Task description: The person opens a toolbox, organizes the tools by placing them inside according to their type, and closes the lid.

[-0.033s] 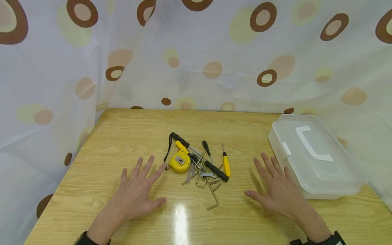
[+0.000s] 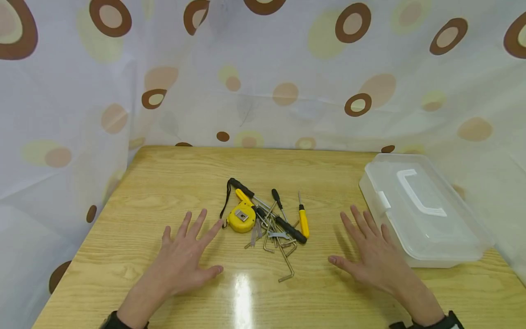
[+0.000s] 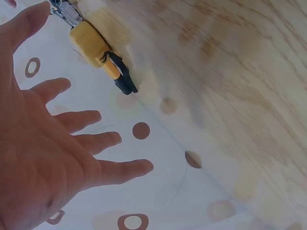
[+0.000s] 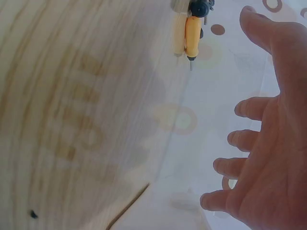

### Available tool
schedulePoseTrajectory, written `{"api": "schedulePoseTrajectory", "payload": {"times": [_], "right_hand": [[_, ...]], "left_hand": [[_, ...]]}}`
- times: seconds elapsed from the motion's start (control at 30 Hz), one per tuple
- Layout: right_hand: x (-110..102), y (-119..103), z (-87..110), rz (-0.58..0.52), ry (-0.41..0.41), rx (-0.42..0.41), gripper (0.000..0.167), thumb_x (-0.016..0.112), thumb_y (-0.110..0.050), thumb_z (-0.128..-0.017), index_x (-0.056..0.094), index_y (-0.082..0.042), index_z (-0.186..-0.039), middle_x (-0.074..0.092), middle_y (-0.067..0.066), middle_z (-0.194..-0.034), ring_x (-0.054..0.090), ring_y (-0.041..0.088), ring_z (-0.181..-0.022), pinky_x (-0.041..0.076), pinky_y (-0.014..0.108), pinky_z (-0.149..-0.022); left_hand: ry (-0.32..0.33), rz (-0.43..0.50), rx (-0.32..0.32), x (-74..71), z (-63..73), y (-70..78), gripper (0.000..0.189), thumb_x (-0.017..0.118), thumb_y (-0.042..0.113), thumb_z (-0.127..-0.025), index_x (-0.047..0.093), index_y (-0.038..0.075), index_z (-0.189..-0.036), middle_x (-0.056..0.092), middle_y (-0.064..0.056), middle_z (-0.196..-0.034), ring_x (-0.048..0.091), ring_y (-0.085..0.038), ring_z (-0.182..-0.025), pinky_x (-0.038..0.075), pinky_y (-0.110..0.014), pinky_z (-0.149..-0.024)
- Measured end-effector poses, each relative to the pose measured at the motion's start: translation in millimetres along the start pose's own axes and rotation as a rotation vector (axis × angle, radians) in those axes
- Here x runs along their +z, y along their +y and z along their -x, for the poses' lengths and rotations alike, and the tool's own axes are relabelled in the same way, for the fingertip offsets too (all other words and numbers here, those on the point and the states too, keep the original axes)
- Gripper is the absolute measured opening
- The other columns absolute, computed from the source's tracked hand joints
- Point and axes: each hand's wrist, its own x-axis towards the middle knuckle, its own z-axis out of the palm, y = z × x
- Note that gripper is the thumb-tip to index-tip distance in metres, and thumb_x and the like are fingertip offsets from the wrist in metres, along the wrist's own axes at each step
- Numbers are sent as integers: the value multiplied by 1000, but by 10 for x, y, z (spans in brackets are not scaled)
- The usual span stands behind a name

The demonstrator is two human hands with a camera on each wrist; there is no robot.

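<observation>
My left hand (image 2: pixel 182 260) hovers over the table with its fingers spread, holding nothing. Closest to its index finger is a yellow tape measure (image 2: pixel 241 217) with a black strap. My right hand (image 2: pixel 374 256), also spread and holding nothing, is beside the clear plastic box. Between the hands lies a loose pile of tools: several hex keys (image 2: pixel 286 265), a small grey wrench (image 2: pixel 279 235), black-handled screwdrivers (image 2: pixel 291 229) and a yellow handle (image 2: pixel 244 196) partly covered by the tape measure. A yellow screwdriver (image 2: pixel 303 221) lies at the pile's right. Both palms show in the wrist views.
The lidded translucent box (image 2: pixel 427 246), with a white carrying handle (image 2: pixel 419 196), stands on the right side of the wooden table (image 2: pixel 189 169). A spotted white curtain (image 2: pixel 255 59) hangs behind the table and along both sides.
</observation>
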Motion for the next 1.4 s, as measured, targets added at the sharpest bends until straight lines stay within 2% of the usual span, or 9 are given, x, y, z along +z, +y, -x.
{"api": "schedulePoseTrajectory", "payload": {"times": [0.3, 0.43, 0.53, 0.63, 0.73, 0.87, 1.0, 1.2, 1.4], "right_hand": [[-98, 29, 12, -57, 77, 8, 90, 73, -58, -88, 40, -12, -158, 33, 18, -166, 39, 53, -143, 40, 74, -101], [-214, 188, 19, -73, 381, -87, 64, 75, -53, -88, 67, -8, -133, 62, 18, -142, 58, 49, -125, 52, 65, -83], [-310, 424, -1, -44, 608, -169, 65, 65, -61, -93, 76, -1, -114, 70, 25, -125, 59, 52, -121, 49, 64, -97], [-417, 677, 22, -8, 696, -142, 80, 51, -73, -95, 76, 2, -109, 67, 33, -121, 55, 59, -121, 40, 66, -109], [-503, 899, 123, 13, 655, -38, 74, 62, -68, -90, 74, 0, -116, 63, 36, -126, 52, 62, -123, 36, 71, -109], [-566, 1075, 273, 9, 430, 158, 67, 73, -51, -88, 63, -4, -135, 53, 34, -143, 42, 60, -132, 22, 79, -111], [-569, 1116, 303, 58, 293, 218, 71, 72, -52, -88, 57, -9, -143, 54, 27, -145, 41, 56, -135, 13, 83, -111], [-534, 1047, 240, 85, 348, 156, 72, 76, -52, -84, 61, -9, -139, 62, 25, -135, 46, 53, -132, 22, 83, -105], [-520, 944, 167, 85, 391, 99, 70, 80, -49, -79, 66, -7, -133, 65, 24, -130, 51, 50, -127, 31, 79, -98]], "left_hand": [[0, 1, 10, -4, -27, 12, 91, 75, 60, -81, 39, 29, -159, 33, -17, -166, 36, -49, -149, 34, -83, -101], [33, 23, 51, 6, -53, 17, 85, 74, 56, -84, 42, 29, -158, 37, -13, -165, 41, -42, -148, 37, -79, -103], [79, 37, 89, 13, -87, 20, 80, 73, 53, -86, 44, 28, -156, 39, -10, -164, 45, -37, -147, 39, -75, -104], [118, 39, 120, 9, -127, 24, 76, 74, 50, -86, 48, 27, -154, 41, -9, -163, 47, -36, -145, 40, -72, -105], [125, 59, 135, 9, -158, 39, 73, 75, 47, -86, 51, 25, -152, 44, -10, -161, 49, -35, -143, 42, -70, -104], [120, 96, 155, 16, -178, 83, 65, 76, 41, -88, 57, 22, -147, 54, -10, -153, 58, -32, -134, 48, -63, -102], [145, 115, 185, 6, -217, 144, 51, 74, 35, -91, 64, 21, -139, 68, -4, -138, 69, -25, -119, 55, -52, -95], [175, 195, 229, -97, -337, 195, 33, 74, 28, -94, 73, 19, -126, 78, 1, -117, 75, -16, -93, 60, -46, -87], [235, 365, 238, -311, -511, 209, 27, 74, 21, -94, 76, 17, -120, 79, 0, -110, 54, 1, -57, 53, -26, -62]]}}
